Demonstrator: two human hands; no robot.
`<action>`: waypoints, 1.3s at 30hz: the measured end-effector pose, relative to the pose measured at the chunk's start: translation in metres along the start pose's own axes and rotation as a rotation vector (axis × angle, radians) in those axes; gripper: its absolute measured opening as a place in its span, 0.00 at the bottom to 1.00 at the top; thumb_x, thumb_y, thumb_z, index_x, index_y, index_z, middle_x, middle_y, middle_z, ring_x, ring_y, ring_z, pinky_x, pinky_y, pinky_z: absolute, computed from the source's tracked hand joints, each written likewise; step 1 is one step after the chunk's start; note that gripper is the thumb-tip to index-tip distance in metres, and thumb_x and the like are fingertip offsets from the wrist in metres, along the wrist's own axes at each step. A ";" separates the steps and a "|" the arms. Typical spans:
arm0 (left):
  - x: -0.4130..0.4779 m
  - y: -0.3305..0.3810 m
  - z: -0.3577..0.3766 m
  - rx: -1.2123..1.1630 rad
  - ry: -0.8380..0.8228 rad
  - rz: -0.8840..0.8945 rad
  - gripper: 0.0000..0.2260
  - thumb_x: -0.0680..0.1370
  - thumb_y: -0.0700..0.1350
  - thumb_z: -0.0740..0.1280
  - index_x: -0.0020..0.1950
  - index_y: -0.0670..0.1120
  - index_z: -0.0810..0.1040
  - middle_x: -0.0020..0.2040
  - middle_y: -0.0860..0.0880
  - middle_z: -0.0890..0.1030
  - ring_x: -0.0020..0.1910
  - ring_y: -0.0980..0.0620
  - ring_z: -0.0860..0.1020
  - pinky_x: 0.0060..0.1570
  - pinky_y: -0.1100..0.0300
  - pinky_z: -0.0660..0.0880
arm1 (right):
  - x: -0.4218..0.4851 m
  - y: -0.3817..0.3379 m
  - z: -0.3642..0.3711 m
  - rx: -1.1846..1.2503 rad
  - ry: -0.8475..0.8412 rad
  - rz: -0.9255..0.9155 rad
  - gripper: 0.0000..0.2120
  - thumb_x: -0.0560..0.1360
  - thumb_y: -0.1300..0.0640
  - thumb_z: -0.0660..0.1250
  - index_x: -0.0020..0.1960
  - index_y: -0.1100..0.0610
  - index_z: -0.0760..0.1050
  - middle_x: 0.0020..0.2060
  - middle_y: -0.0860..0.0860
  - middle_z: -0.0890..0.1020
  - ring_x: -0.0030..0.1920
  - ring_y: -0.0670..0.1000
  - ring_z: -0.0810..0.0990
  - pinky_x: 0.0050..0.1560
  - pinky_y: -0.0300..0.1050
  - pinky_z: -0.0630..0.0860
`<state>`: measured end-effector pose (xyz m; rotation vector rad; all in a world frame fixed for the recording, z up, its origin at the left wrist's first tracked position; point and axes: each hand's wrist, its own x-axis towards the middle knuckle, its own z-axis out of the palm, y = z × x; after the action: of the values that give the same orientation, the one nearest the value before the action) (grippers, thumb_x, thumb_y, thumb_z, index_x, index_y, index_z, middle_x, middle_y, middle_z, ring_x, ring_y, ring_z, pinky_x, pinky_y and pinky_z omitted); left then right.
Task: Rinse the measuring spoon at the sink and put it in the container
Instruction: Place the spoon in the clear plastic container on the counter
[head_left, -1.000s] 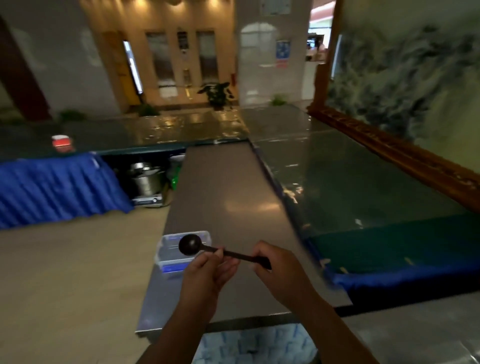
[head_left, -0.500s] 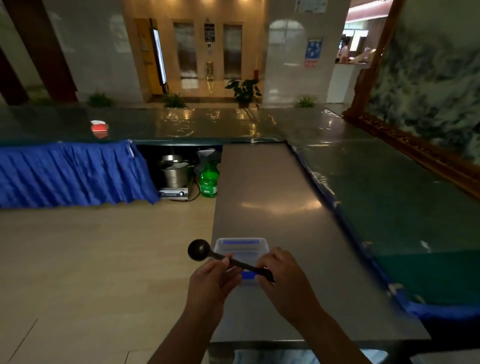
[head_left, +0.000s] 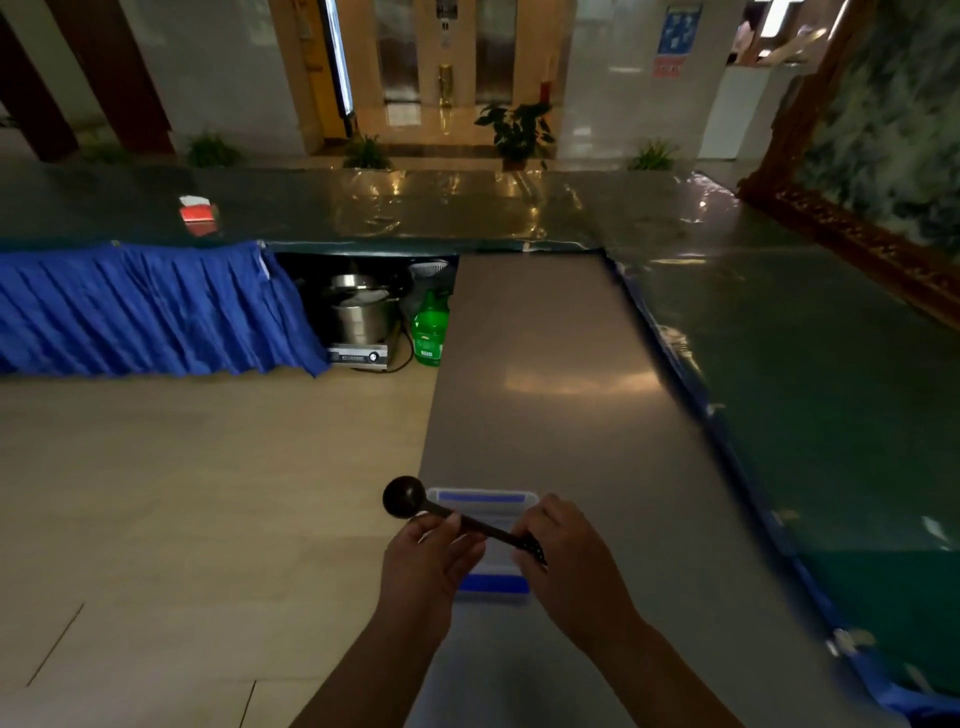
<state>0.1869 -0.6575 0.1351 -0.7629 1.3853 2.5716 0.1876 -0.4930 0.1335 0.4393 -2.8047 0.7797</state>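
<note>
Above container (head_left: 483, 499), black round-bowled measuring spoon (head_left: 410, 503)

No legible text. Blue-and-red wall poster (head_left: 675, 36), green bottle's label (head_left: 427, 345), cooker's front panel (head_left: 358, 356): printing present, too blurred or small to read.

Black spoon (head_left: 410, 503), clear blue-edged container (head_left: 483, 500)

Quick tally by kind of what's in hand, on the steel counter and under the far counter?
Measuring spoon: 1, held by left hand and right hand
Container: 1
Steel pot: 1
Green bottle: 1
Total: 4
</note>
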 end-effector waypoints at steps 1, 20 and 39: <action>0.008 -0.004 0.003 -0.010 0.020 -0.016 0.05 0.78 0.34 0.65 0.53 0.35 0.77 0.41 0.38 0.85 0.39 0.44 0.85 0.40 0.55 0.84 | 0.004 0.008 0.005 0.001 -0.020 0.006 0.05 0.70 0.59 0.70 0.45 0.52 0.76 0.45 0.48 0.76 0.46 0.48 0.75 0.44 0.41 0.76; 0.130 -0.052 -0.013 -0.231 0.174 -0.451 0.26 0.81 0.55 0.56 0.69 0.35 0.70 0.61 0.34 0.79 0.59 0.37 0.79 0.52 0.47 0.77 | 0.051 0.085 0.105 -0.111 -0.416 0.194 0.03 0.72 0.58 0.66 0.46 0.54 0.75 0.45 0.52 0.78 0.44 0.54 0.77 0.44 0.49 0.75; 0.180 -0.068 -0.019 -0.126 0.178 -0.579 0.28 0.81 0.56 0.57 0.72 0.36 0.66 0.66 0.34 0.75 0.65 0.36 0.74 0.69 0.40 0.68 | 0.067 0.102 0.143 -0.250 -0.559 0.257 0.11 0.75 0.55 0.64 0.57 0.51 0.74 0.51 0.51 0.78 0.53 0.55 0.78 0.50 0.49 0.71</action>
<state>0.0607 -0.6574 -0.0118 -1.2263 0.8657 2.1807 0.0749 -0.5009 -0.0170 0.2894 -3.4752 0.3722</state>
